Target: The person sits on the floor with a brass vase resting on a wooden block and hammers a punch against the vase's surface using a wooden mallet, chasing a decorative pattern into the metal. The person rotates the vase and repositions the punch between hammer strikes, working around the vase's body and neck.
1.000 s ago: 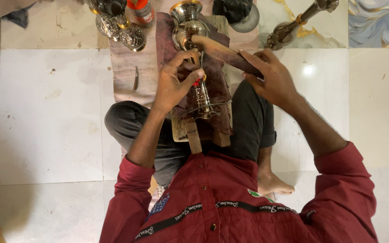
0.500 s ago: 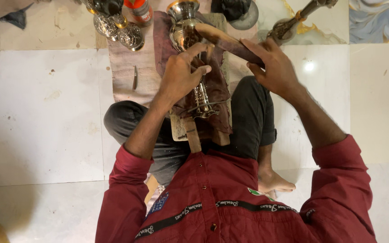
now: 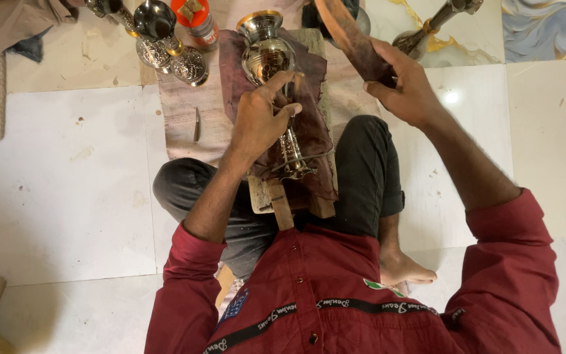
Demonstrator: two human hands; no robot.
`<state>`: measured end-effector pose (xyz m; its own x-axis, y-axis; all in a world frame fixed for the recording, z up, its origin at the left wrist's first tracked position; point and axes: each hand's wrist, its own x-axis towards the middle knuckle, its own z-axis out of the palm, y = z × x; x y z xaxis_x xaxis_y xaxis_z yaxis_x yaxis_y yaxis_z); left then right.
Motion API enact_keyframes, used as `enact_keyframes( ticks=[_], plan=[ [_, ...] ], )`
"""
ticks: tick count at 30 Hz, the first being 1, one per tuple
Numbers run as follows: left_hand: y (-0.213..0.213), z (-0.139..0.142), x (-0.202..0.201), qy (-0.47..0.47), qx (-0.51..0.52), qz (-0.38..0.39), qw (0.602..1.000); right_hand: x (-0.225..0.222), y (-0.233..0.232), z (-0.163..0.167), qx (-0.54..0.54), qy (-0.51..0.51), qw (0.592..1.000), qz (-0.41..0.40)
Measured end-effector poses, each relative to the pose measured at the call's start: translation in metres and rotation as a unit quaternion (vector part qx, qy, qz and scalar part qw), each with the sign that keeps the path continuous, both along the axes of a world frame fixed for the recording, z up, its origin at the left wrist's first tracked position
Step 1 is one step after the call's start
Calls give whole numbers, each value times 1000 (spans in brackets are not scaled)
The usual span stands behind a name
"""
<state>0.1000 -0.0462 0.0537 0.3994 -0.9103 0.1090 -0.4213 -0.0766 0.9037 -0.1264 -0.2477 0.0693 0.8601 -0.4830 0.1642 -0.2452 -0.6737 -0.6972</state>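
Across my lap, on a dark red cloth [image 3: 312,141] over a wooden block [image 3: 263,195], my left hand [image 3: 260,121] grips the engraved metal vase [image 3: 271,62] steady while my right hand [image 3: 409,88] clasps a raised wooden mallet [image 3: 348,33], best brought down squarely and lightly.

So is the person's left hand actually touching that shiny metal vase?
Touching. The head view shows the left hand laid over the stem of the metal vase, fingers wrapped against it with no gap, pressing it onto the dark red cloth.
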Motion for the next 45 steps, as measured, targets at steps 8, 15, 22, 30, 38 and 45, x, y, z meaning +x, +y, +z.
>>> enact_keyframes(
  ticks=[8,15,22,30,38,45],
  plan=[
    [-1,-1,1,-12,8,4,1000,-2,-2,10,-44,-8,998,36],
    [-1,-4,0,-11,2,16,1000,-5,0,12,-160,52,986,14],
    [-1,-2,1,5,13,8,1000,-2,5,22,-75,32,997,-13],
    [-1,0,3,24,17,-6,1000,-3,8,22,-69,2,998,-3],
    [-4,-6,2,29,28,5,999,2,-6,9,-113,114,987,30],
    [-4,-5,1,45,42,11,998,-2,-5,14,-195,35,979,42]
  ],
)
